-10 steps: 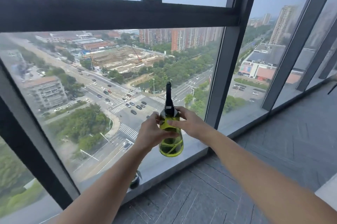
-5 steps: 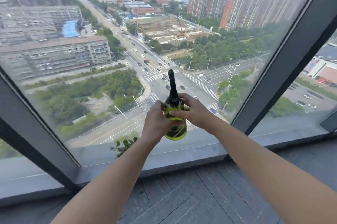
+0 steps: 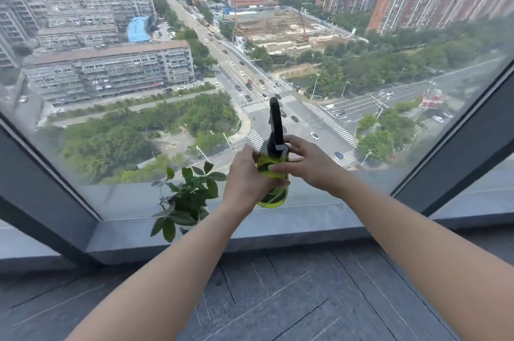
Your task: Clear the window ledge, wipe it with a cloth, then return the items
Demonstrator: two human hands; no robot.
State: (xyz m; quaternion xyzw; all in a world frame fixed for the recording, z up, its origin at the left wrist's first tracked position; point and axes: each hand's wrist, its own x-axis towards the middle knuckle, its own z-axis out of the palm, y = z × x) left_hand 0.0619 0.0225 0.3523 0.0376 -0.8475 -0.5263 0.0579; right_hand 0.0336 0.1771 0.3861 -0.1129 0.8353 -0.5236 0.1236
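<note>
A yellow-green spray bottle (image 3: 274, 196) with a tall black nozzle stands upright over the grey window ledge (image 3: 306, 225), its base at or just above the ledge surface. My left hand (image 3: 244, 179) wraps around the bottle's left side. My right hand (image 3: 308, 164) grips the upper body and black collar from the right. A small green leafy plant (image 3: 186, 199) stands on the ledge just left of the bottle, its pot hidden behind my left forearm. No cloth is in view.
Large window glass rises right behind the ledge, framed by dark slanted mullions at left (image 3: 41, 187) and right (image 3: 456, 168). Dark grey wood-pattern floor (image 3: 278, 293) lies below the ledge. The ledge runs on to the right (image 3: 472, 201).
My view has tilted down and shifted left, bringing the plant and ledge into sight. Both hands have lowered the spray bottle toward the ledge beside the plant.
</note>
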